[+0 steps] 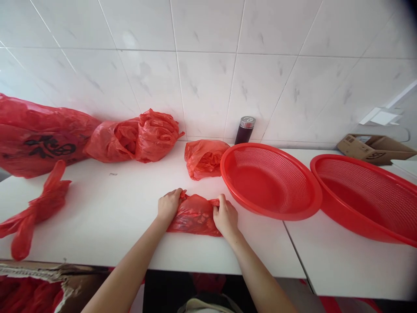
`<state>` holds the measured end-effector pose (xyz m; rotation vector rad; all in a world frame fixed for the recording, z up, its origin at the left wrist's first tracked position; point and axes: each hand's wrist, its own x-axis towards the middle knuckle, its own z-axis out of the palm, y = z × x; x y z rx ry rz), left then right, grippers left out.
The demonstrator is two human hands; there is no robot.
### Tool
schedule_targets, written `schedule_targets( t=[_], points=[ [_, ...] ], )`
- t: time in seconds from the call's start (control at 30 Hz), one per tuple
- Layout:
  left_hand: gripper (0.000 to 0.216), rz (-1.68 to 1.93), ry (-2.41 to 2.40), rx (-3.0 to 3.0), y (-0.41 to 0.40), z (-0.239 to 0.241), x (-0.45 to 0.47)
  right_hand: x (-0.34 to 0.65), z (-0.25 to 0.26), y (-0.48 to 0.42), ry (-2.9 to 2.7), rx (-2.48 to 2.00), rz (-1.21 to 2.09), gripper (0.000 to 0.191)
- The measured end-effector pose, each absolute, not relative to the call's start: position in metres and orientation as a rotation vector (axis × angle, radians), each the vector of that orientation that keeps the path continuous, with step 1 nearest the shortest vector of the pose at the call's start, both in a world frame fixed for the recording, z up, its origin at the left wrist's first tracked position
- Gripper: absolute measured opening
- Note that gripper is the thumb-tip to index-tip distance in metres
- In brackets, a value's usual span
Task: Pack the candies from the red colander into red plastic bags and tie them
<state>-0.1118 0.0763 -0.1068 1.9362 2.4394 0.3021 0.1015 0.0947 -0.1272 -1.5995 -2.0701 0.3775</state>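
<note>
A red plastic bag with something bulky inside lies on the white table in front of me; its contents cannot be made out. My left hand grips the bag's upper left corner, fingers closed round the gathered plastic. On the other side, my right hand pinches the upper right corner with the thumb on top. Just behind it sits another red plastic bag, bunched up and touching the nearer red basket.
A second red basket stands at the right, a cardboard box behind it. A dark flask is by the tiled wall. Red bundles, a large printed bag and a knotted bag lie left. Below is an open carton.
</note>
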Motion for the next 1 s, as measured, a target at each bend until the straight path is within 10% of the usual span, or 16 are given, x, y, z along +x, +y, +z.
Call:
schedule_targets(
  t=[0.6, 1.0],
  points=[
    [0.032, 0.374, 2.543, 1.974, 0.062, -0.110, -0.124, 0.110, -0.125, 0.080, -2.011, -1.420, 0.431, 0.008],
    [0.044, 0.470, 2.647, 1.633, 0.061, -0.105, -0.127, 0.134, -0.128, 0.024, -1.727, -1.222, 0.773, 0.038]
  ],
)
